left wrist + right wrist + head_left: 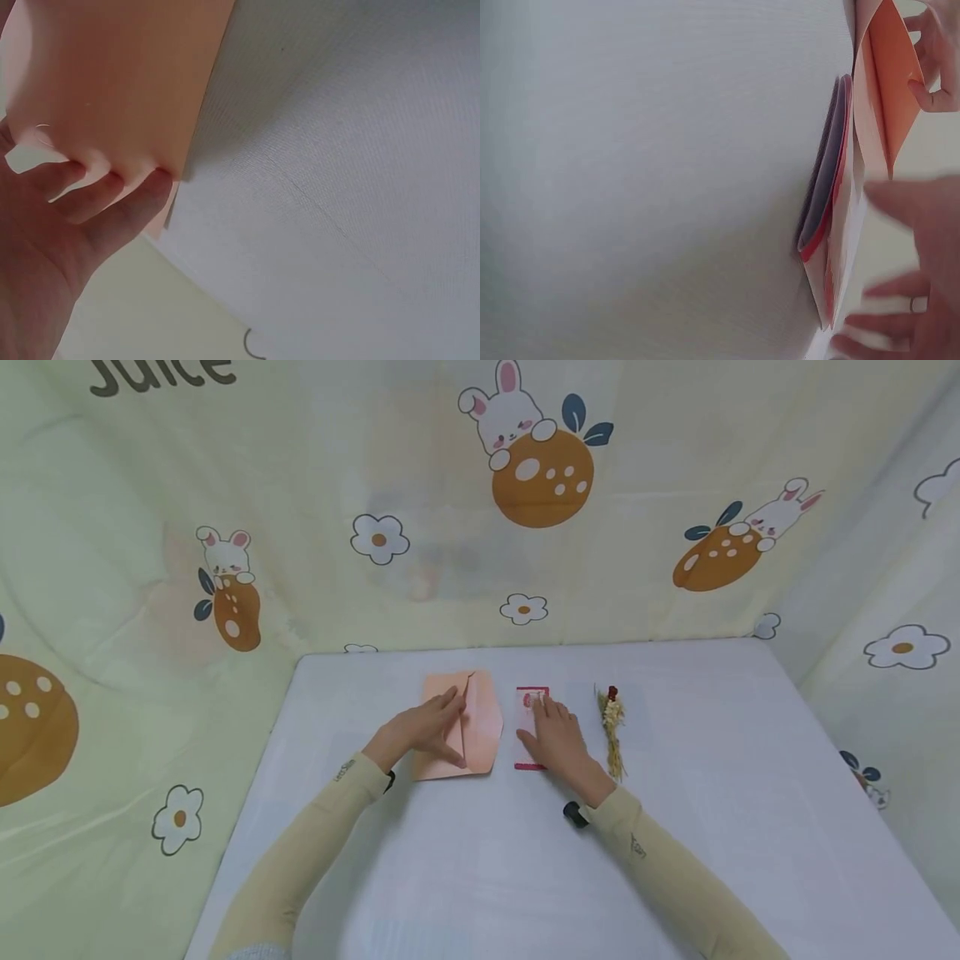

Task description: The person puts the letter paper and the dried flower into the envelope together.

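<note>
Flat white surface [525, 860], lightly textured, pushed up against a pale yellow-green fabric curtain [300, 468] printed with rabbits, orange fruit and white flowers; dark lettering reading "Juice" [161, 372] at upper left, partly cut off. Near the far edge, left to right: peach-pink paper envelope [483, 727], white folded rectangular paper card with red edges [526, 718], slim dried-flower bundle with a dark red bloom [612, 727]. Card just beside envelope, bundle past the right hand [558, 739]. That hand is wide, fingers spread over the card and covering part of it — contact can't be told. Left hand [423, 727] holds the envelope between thumb and fingers, paper bowed, mouth gaping. Cream sleeves [322, 827] cross the near part; small black object [576, 814] at right wrist.
</note>
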`<action>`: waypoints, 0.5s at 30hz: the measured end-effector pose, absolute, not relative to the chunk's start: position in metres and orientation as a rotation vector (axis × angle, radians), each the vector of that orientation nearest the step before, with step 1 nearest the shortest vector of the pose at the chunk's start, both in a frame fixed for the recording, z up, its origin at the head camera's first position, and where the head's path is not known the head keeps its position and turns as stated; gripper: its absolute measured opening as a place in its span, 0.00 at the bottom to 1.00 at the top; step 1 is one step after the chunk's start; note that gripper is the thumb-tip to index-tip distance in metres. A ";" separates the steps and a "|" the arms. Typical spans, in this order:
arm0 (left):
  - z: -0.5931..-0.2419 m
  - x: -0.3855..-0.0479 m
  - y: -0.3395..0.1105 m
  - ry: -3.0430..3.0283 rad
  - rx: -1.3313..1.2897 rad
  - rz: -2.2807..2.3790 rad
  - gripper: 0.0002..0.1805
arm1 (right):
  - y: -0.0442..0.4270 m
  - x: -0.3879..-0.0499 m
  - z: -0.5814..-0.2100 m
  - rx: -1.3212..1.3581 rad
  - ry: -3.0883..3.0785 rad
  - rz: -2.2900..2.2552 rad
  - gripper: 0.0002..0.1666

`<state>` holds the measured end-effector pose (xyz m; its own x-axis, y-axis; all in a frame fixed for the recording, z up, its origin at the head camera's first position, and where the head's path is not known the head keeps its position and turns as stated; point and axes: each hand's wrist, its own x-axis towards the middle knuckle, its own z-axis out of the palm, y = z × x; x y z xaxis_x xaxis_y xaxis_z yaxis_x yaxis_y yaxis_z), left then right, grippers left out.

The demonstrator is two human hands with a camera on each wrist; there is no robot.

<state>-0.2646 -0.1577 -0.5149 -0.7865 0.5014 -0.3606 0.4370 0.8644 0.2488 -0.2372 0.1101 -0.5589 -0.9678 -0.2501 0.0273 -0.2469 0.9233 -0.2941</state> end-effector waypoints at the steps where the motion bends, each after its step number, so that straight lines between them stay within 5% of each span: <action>1: -0.515 -0.265 -0.158 2.619 0.695 0.208 0.69 | 0.110 -0.237 -0.558 -0.328 3.093 -0.464 0.46; 15: -0.516 -0.265 -0.159 2.619 0.719 0.226 0.68 | 0.100 -0.245 -0.556 0.068 2.914 -0.810 0.64</action>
<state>-0.2651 -0.1590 -0.5164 -0.7812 0.5190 -0.3469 0.4520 0.8536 0.2592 -0.2447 0.1002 -0.5559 -0.9922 0.0121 -0.1239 0.0743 0.8560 -0.5116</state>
